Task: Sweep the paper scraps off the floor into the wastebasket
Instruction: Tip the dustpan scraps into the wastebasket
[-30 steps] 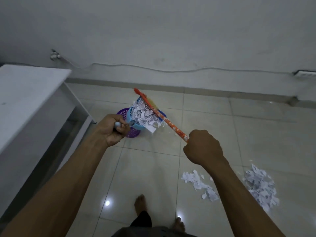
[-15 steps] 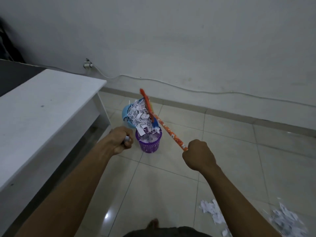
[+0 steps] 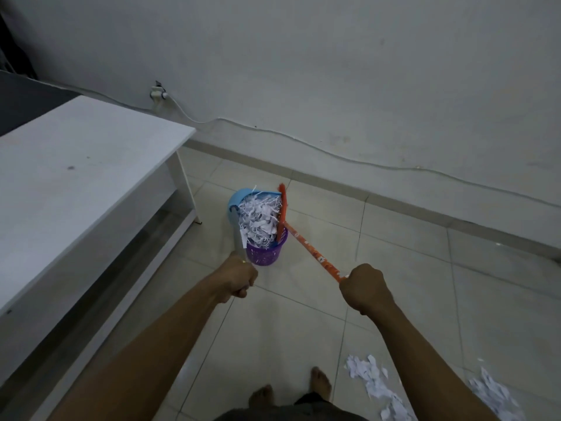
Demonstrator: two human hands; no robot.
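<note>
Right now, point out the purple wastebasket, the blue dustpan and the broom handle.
purple wastebasket (image 3: 264,255): head view, mesh side wall.
blue dustpan (image 3: 236,198): head view, upper left rim.
broom handle (image 3: 315,254): head view, middle of orange shaft.

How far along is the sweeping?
Done: one load of scraps sits in the dustpan. In hand: the left hand tips it over the wastebasket while the right hand holds the broom against the load. Left: two scrap piles on the floor.

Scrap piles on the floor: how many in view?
2. The nearer pile lies left of the right forearm; the edge pile lies right of it, cut by the frame. More may be hidden.
</note>
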